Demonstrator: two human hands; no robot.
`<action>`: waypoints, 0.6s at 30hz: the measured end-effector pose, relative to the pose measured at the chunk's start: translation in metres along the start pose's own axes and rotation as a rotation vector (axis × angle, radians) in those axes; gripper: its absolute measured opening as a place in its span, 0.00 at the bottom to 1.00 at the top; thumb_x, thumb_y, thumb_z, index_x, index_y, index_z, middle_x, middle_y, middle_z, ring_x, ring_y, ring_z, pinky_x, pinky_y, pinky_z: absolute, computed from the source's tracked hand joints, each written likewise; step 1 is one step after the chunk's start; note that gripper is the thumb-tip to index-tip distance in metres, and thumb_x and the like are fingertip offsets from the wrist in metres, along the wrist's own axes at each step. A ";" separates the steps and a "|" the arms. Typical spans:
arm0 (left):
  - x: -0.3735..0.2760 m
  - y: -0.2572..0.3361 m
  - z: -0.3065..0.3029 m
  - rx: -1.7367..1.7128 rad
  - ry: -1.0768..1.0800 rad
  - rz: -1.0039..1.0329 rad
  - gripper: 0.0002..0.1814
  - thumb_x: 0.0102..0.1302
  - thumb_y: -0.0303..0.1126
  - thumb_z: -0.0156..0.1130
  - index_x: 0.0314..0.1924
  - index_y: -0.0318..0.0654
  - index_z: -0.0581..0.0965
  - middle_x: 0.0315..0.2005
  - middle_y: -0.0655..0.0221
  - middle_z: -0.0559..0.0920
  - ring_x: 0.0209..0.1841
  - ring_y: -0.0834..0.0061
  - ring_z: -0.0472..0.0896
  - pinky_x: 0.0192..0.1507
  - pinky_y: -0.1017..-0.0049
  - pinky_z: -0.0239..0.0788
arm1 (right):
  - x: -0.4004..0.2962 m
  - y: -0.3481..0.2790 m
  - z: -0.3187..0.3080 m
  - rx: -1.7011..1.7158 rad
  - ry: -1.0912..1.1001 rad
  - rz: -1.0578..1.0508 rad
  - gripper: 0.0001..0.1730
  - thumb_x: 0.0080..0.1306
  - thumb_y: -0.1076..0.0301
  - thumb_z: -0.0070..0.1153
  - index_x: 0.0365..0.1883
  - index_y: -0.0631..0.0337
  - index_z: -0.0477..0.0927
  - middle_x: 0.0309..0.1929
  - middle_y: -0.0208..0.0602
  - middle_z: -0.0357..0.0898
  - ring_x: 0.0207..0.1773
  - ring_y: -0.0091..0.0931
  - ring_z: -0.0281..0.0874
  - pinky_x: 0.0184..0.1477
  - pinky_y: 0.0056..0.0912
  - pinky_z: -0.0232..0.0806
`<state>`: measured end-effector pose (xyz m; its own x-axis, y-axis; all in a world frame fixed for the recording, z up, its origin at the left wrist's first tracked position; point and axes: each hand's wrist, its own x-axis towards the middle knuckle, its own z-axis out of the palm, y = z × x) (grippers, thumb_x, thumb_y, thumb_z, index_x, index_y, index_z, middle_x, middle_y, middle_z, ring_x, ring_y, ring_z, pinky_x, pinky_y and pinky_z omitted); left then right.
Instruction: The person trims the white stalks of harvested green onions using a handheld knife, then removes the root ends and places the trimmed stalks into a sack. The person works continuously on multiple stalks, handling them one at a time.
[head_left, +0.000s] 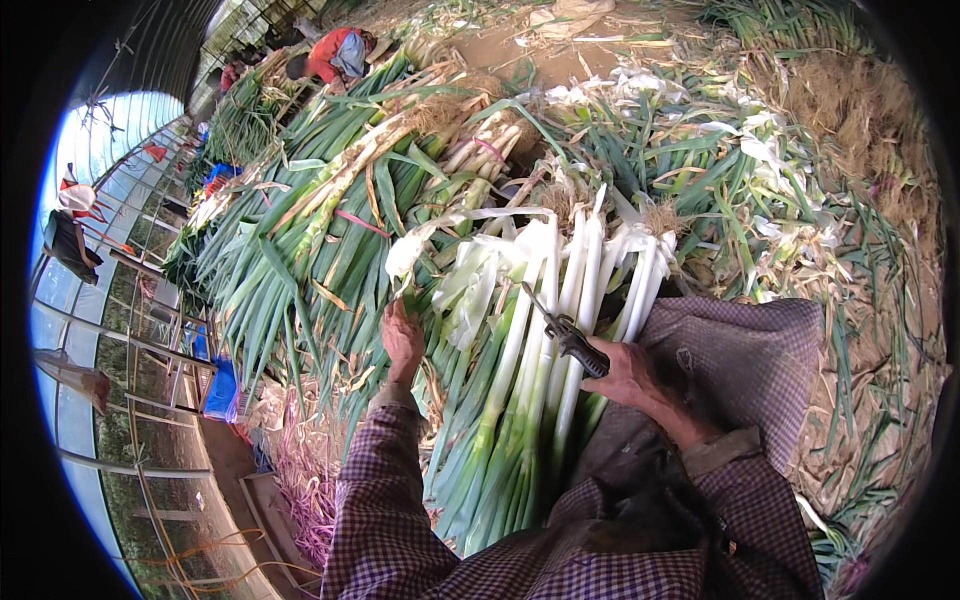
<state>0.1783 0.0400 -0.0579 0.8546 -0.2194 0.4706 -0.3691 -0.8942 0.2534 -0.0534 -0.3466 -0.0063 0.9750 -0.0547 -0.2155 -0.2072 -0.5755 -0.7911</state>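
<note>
My right hand (626, 371) grips the black handle of a small bladed tool (574, 345), whose narrow blade points up and left over a row of leeks or large green onions (536, 367). These lie across my lap, white shanks and roots away from me, green leaves towards me. Left of them, my left hand (403, 337) has its fingers closed at the lower end of a pale peeled strip (409, 259) of outer leaf. Loose translucent skins (472, 289) hang over the white shanks.
Unpeeled leeks (315, 225), some tied with pink bands, are heaped at the left. Leaf scraps (750, 172) cover the ground at the right. Pink twine (307, 480) lies at lower left, near a blue container (221, 390). Another person (337, 56) bends over the far pile.
</note>
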 end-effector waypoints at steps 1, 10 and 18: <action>0.002 -0.016 0.005 0.105 0.012 0.024 0.18 0.65 0.30 0.64 0.55 0.38 0.79 0.51 0.54 0.82 0.53 0.47 0.80 0.53 0.52 0.73 | 0.000 0.002 0.001 0.010 0.001 -0.005 0.35 0.50 0.54 0.73 0.58 0.48 0.80 0.34 0.46 0.85 0.42 0.49 0.85 0.45 0.52 0.76; 0.007 -0.002 0.014 0.020 -0.419 -0.267 0.30 0.50 0.42 0.80 0.50 0.40 0.77 0.43 0.55 0.85 0.48 0.48 0.83 0.48 0.54 0.74 | -0.003 0.006 -0.002 0.031 0.023 -0.013 0.33 0.50 0.57 0.72 0.57 0.50 0.81 0.34 0.48 0.85 0.42 0.50 0.85 0.46 0.53 0.76; 0.015 0.028 -0.016 0.201 -0.387 -0.029 0.25 0.54 0.24 0.67 0.53 0.35 0.71 0.51 0.47 0.76 0.53 0.42 0.78 0.49 0.50 0.74 | -0.007 -0.010 -0.004 0.019 0.039 0.036 0.31 0.50 0.58 0.72 0.54 0.53 0.81 0.35 0.47 0.86 0.43 0.48 0.86 0.46 0.51 0.77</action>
<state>0.1746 0.0180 -0.0306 0.9517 -0.2885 0.1049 -0.2968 -0.9520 0.0747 -0.0581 -0.3435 0.0059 0.9691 -0.1070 -0.2223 -0.2436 -0.5570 -0.7940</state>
